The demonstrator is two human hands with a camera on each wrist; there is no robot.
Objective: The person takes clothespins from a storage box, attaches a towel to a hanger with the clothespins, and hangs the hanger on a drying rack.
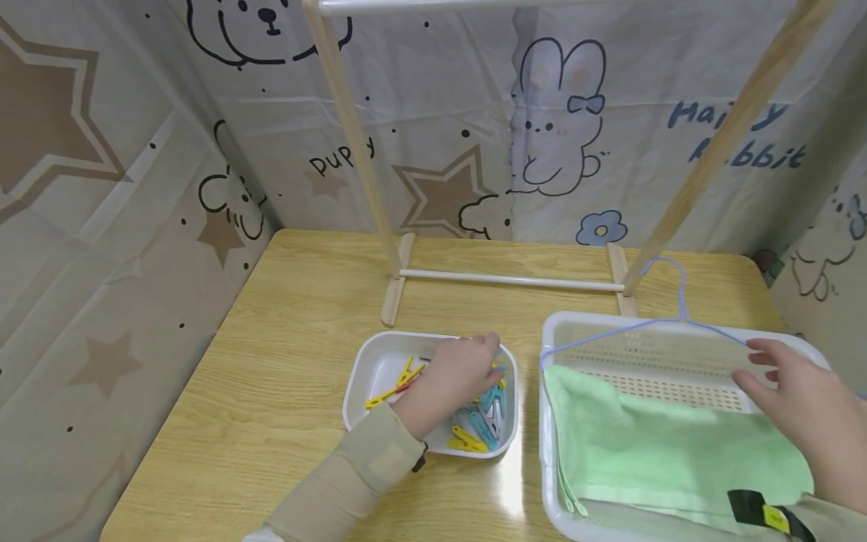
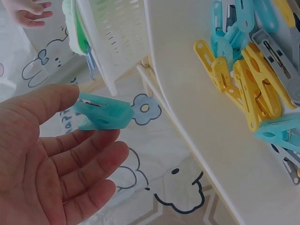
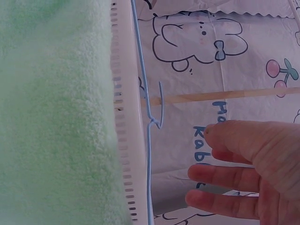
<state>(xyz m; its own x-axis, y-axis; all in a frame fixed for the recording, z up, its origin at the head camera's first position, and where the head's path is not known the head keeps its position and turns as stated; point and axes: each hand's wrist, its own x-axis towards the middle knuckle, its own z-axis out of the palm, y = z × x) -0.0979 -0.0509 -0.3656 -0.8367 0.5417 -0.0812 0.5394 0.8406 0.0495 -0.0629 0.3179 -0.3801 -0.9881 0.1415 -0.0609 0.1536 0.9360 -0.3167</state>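
Observation:
My left hand [image 1: 454, 380] is over a small white tub [image 1: 357, 369] of clothespins. In the left wrist view its thumb and fingers pinch a teal clothespin [image 2: 107, 112]. Yellow clothespins [image 2: 260, 84] lie among teal and grey ones inside the tub. My right hand [image 1: 795, 410] hovers above the right side of a white basket [image 1: 550, 452], fingers loosely bent and holding nothing. A light green towel [image 1: 664, 444] is in the basket, and a blue hanger [image 1: 682, 301] extends along the basket's back side, its hook pointing up. How hanger and towel join is unclear.
Behind the containers stands a wooden rack with slanted posts [image 1: 355, 143], a white lower rod [image 1: 508, 279] and a white top bar [image 1: 440, 6]. All rest on a wood-grain table [image 1: 271, 361]. Printed cloth [image 1: 433, 98] hangs around the back and sides.

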